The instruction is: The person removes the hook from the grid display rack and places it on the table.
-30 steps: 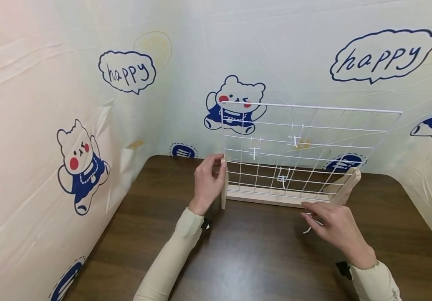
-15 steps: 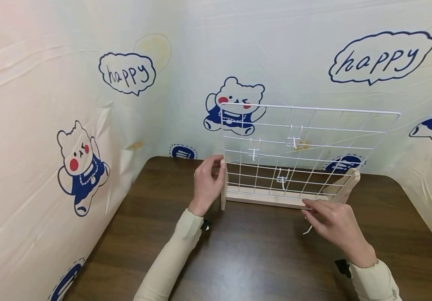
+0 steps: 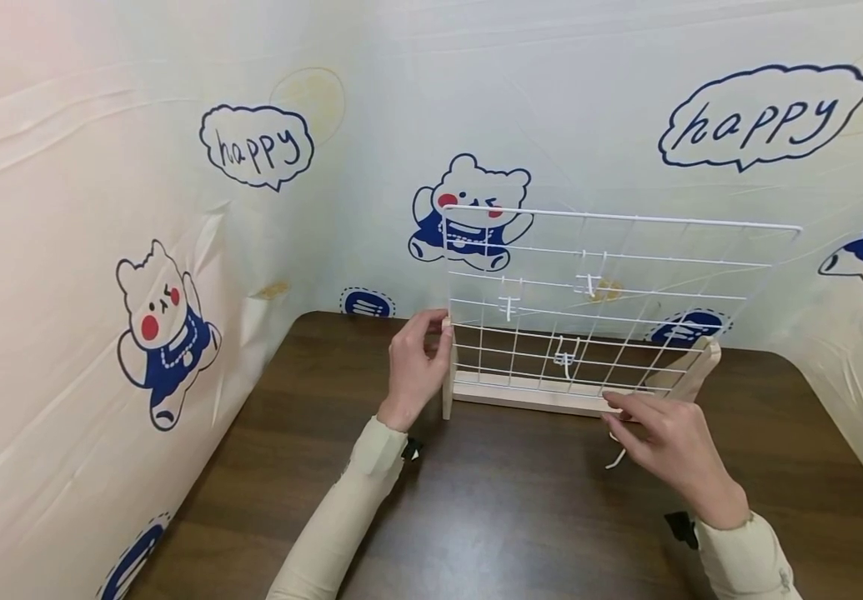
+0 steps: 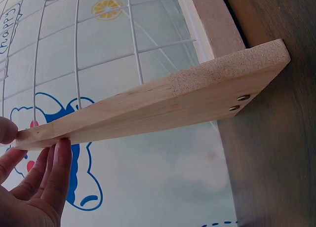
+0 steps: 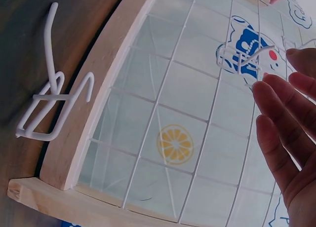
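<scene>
Head view. One white wire grid (image 3: 599, 317), upright, leaning back, set in a wooden stand on a dark wood-grain table (image 3: 491, 508). Three white hooks hang on the wires: an upper hook (image 3: 589, 285), a left hook (image 3: 509, 307), a lower hook (image 3: 565, 358). My left hand (image 3: 418, 367) is at the upper end of the left side piece (image 3: 447, 392). My right hand (image 3: 674, 450) is before the grid's lower right corner; a loose hook (image 3: 614, 459) shows just below its fingertips. Behind: a pale cloth (image 3: 371, 167) printed with bears and "happy" bubbles.

Left wrist view. Left side piece, pale wood, two screws (image 4: 239, 103) near its foot. My thumb lies on one face, fingers on the other: a narrow pinch at the tip.

Right wrist view. Right hand, fingers loosely extended, thumb apart, nothing held. Loose hook beside the base rail (image 5: 89, 89), well apart from my fingers; whether it touches the rail, I cannot tell.
</scene>
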Demonstrator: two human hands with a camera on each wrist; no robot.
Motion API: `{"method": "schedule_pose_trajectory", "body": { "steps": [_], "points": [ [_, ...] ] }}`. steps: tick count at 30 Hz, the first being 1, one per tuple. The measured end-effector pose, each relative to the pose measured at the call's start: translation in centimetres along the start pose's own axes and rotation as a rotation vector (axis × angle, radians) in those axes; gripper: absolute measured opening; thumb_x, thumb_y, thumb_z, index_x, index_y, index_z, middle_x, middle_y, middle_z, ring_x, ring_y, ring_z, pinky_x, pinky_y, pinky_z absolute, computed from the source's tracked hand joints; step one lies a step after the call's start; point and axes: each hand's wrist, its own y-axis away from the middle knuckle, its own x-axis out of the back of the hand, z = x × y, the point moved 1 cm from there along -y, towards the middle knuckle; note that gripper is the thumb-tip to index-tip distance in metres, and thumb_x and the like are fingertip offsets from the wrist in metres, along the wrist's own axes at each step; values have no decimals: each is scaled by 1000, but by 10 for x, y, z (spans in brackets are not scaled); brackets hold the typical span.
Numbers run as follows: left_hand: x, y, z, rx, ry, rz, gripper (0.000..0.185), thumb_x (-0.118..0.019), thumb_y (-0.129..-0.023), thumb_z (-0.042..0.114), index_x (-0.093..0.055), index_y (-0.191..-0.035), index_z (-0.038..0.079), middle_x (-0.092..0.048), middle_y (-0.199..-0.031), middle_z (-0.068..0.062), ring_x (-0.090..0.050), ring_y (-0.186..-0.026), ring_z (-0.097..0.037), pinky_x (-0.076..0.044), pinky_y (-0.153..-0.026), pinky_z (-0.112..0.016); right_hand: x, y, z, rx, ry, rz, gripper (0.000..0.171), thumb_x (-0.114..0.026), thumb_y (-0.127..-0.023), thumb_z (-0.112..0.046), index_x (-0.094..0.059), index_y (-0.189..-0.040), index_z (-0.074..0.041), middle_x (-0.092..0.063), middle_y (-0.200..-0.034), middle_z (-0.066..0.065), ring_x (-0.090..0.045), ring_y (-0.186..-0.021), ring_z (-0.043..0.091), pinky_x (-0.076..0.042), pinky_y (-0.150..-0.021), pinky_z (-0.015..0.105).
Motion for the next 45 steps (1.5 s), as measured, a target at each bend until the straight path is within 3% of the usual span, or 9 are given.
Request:
{"method": "schedule_pose_trajectory", "body": {
  "steps": [15,45],
  "points": [
    [0,0,2,3,-9,-8,23,-64,-103,19,-69,-124,10,-75,-113,-8,-75,-98,-20,-66,-77,-30,-1,-9,-1,4,-19,40,41,-56,-105,-41,-81,-99,-10,-80,-80,2,-69,-59,9,-50,-50,21],
    [0,1,1,16,7,-13,24,-65,-103,20,-69,-124,12,-75,-114,-7,-76,-96,-18,-66,-76,-28,3,-22,-4,8,-19,60,43,-56,-106,-42,-81,-102,-6,-79,-80,4,-71,-59,15,-52,-51,24]
  ]
}}
